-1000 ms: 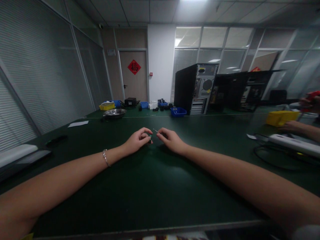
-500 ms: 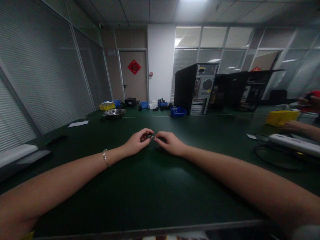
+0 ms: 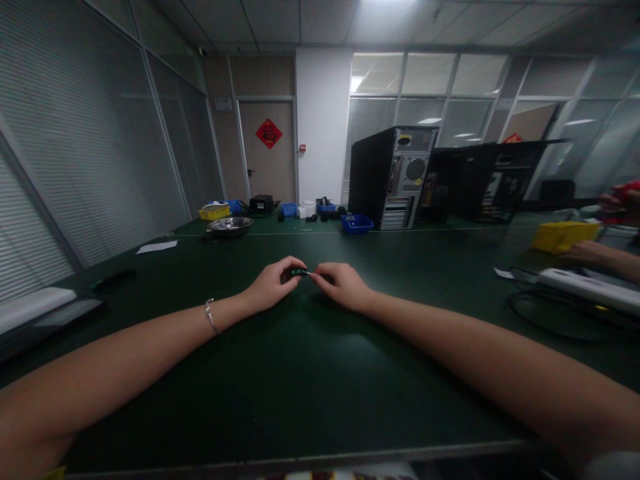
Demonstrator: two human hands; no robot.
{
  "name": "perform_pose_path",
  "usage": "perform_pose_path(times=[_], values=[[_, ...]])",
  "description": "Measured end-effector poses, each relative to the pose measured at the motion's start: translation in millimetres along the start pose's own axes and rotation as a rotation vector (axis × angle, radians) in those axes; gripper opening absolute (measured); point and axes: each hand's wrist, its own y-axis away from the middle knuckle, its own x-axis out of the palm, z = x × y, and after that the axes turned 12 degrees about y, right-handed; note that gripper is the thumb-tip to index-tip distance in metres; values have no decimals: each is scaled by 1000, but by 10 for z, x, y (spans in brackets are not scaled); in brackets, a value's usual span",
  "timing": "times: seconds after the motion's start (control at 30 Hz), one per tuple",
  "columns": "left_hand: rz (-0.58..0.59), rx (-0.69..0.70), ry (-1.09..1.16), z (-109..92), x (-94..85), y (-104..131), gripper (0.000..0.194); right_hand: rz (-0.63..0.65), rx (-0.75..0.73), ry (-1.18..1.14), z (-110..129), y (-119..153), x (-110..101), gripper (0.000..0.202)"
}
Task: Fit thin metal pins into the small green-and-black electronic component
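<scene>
Between finger and thumb of my left hand (image 3: 274, 283) is a small dark green piece (image 3: 299, 272) that looks like a little circuit board; its detail is too small to read. My right hand (image 3: 343, 287) is closed in a pinch, with a short thin silvery piece (image 3: 309, 274) showing at its fingertips and reaching the green piece. Whether that piece is a tool or a part, I cannot tell. Both hands are a little above the middle of the green tabletop (image 3: 280, 387), fingertips close together.
Black computer towers (image 3: 393, 177) stand at the back right, a blue bin (image 3: 357, 224) beside them. A metal bowl (image 3: 230, 227) and yellow basket (image 3: 214, 213) sit back left. At right are a white power strip (image 3: 590, 287), cables, a yellow box (image 3: 565, 236) and another person's hand (image 3: 583, 254).
The green piece has turned slightly in my left fingers and shows more of its length. My right fingertips have shifted slightly; both arms stay almost in place.
</scene>
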Motion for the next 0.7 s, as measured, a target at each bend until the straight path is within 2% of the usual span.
perform_pose_path(times=[0.4, 0.7], values=[[12, 79, -74, -12, -32, -1, 23, 5, 10, 29, 1, 2, -7, 22], [12, 100, -29, 53, -46, -4, 23, 64, 45, -77, -11, 1, -14, 28]])
